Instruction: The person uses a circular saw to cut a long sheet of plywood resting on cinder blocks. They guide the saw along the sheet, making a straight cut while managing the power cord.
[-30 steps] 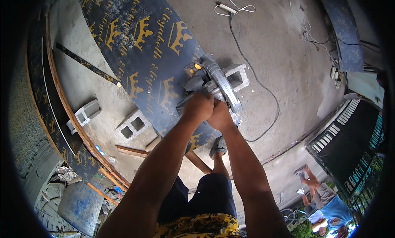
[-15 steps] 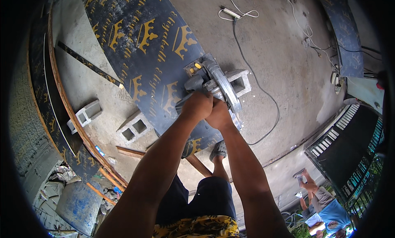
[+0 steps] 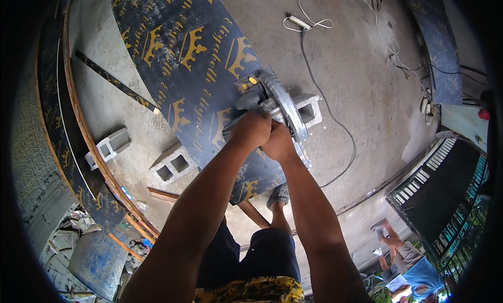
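A grey circular saw rests on a long dark panel printed with gold crowns, along the panel's right edge. My left hand is closed around the saw's handle area. Close against it, my right hand also grips the saw from behind. The handle itself is mostly hidden under my fingers, and I cannot see where the blade meets the panel. A hollow concrete block shows at the panel's right edge, beside the saw.
Two more hollow blocks lie left of the panel, near a narrow offcut strip. A dark cord runs across the floor from a white power strip. People are at lower right, near a dark gate.
The saw has moved slightly away from me along the panel. My view has shifted a little, and both hands keep their grip.
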Tool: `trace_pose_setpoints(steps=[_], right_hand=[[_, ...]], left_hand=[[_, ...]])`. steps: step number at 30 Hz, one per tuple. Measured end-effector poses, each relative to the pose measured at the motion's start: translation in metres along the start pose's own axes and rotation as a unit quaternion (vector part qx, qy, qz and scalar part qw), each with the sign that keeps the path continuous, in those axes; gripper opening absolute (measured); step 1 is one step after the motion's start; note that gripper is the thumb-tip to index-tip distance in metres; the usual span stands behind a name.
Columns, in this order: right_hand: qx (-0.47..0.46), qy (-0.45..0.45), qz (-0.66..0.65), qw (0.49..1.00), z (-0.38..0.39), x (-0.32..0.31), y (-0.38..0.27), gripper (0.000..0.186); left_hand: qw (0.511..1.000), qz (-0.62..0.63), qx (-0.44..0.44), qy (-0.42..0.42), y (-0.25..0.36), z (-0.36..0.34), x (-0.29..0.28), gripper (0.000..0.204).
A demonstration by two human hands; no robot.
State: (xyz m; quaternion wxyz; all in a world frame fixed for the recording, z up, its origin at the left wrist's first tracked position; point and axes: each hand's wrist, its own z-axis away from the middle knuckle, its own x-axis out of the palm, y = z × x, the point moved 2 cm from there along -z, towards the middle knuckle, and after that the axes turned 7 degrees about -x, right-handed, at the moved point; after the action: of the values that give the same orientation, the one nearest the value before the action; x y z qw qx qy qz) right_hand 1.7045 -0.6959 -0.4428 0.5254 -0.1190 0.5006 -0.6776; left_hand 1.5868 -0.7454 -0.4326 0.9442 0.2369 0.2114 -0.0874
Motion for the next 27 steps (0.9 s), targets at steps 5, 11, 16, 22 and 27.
trace_pose_setpoints(steps=[5, 11, 16, 22, 27], right_hand=[[0.033, -0.005, 0.002, 0.999, -0.015, -0.002, -0.013, 0.035], [0.036, 0.003, 0.015, 0.999, -0.037, 0.001, -0.033, 0.038], [0.043, -0.002, -0.01, 0.999, -0.053, 0.01, -0.043, 0.041], [0.045, 0.005, 0.028, 0.999, -0.072, 0.011, -0.051, 0.043], [0.048, -0.007, 0.053, 0.997, -0.082, 0.015, -0.059, 0.045]], left_hand=[[0.999, -0.046, 0.005, -0.002, 0.006, -0.01, -0.016, 0.059], [0.992, -0.116, 0.042, -0.004, 0.011, -0.02, -0.041, 0.045], [0.976, -0.178, 0.121, 0.023, 0.0, -0.039, -0.054, 0.038], [0.984, -0.16, 0.078, -0.012, 0.01, -0.044, -0.08, 0.039], [0.996, -0.08, 0.028, -0.01, 0.002, -0.054, -0.084, 0.054]])
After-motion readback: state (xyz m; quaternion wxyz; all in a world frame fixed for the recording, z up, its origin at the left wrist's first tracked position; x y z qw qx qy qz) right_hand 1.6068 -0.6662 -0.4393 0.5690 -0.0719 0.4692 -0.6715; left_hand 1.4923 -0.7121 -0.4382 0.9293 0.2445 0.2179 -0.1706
